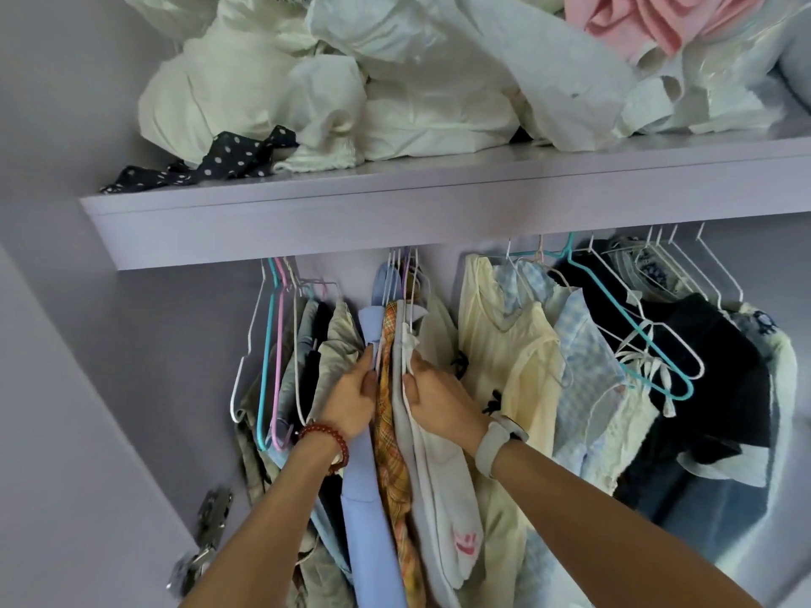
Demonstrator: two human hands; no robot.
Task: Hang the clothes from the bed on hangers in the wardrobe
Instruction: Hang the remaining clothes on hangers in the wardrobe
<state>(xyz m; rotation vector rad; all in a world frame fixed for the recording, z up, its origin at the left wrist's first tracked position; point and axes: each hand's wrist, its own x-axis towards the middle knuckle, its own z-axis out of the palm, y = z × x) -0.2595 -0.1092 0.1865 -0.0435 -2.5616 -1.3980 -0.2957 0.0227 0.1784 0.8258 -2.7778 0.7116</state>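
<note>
Head view, at the wardrobe | left hand (351,399) grips the blue garment (371,498) | right hand (432,399) pinches the pale grey garment (432,484) | hands close together, seemingly parting hung clothes beside the plaid one (395,454) to make room under the shelf (395,221).

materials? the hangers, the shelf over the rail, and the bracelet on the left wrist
Hangers: look like thin wire with a coloured coating, white, teal and pink; the slim, bent, glossy outline suggests it.
Shelf: seems a laminated or painted board, matte lilac, with a flat square edge.
Bracelet: round dark red beads, glossy; stone, glass or resin, cannot tell which.
</note>
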